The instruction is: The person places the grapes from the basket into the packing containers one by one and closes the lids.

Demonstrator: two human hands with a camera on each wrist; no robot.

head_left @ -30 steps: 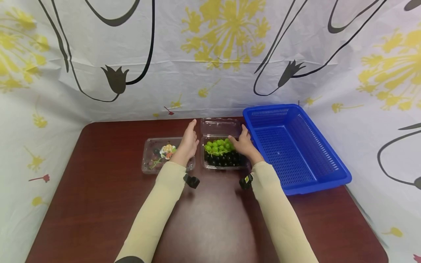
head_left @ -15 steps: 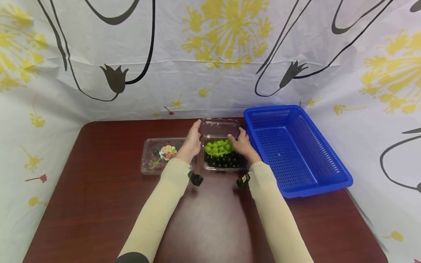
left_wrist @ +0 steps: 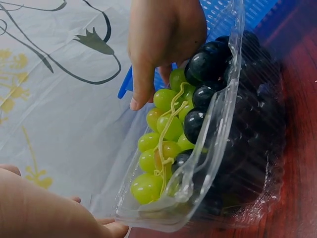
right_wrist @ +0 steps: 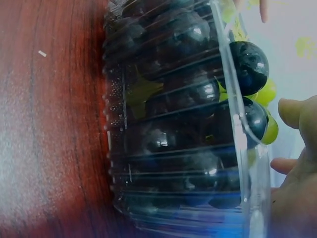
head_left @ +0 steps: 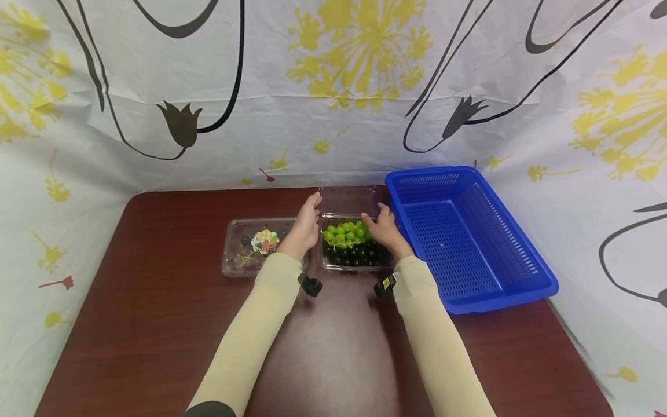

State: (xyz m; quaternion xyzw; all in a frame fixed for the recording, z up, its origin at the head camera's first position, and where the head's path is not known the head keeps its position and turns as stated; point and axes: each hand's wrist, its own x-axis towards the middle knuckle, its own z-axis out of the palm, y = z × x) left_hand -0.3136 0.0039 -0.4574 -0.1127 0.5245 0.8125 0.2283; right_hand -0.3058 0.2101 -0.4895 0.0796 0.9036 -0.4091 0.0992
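A clear plastic clamshell box [head_left: 358, 269] sits at the back middle of the table with its lid [head_left: 348, 200] folded back. Inside, green grapes [head_left: 344, 233] lie behind black grapes [head_left: 359, 255], with a yellowish stem across them. My left hand [head_left: 303, 229] is at the box's left side, fingers stretched forward; in the left wrist view its fingertips [left_wrist: 113, 228] are close to the rim. Along the right side is my right hand [head_left: 387, 231], fingers extended and thumb [left_wrist: 142, 88] over the green grapes. Whether either hand touches the box is unclear.
Left of the open box lies a second clear box [head_left: 237, 255], covered, with a fruit sticker and dark fruit inside. A blue perforated basket [head_left: 500, 298] stands close on the right. Patterned white cloth [head_left: 224, 165] hangs behind the table [head_left: 156, 313].
My left hand has moved slightly right, closer to the open box. My right hand has stayed almost in place, and the grapes have not moved.
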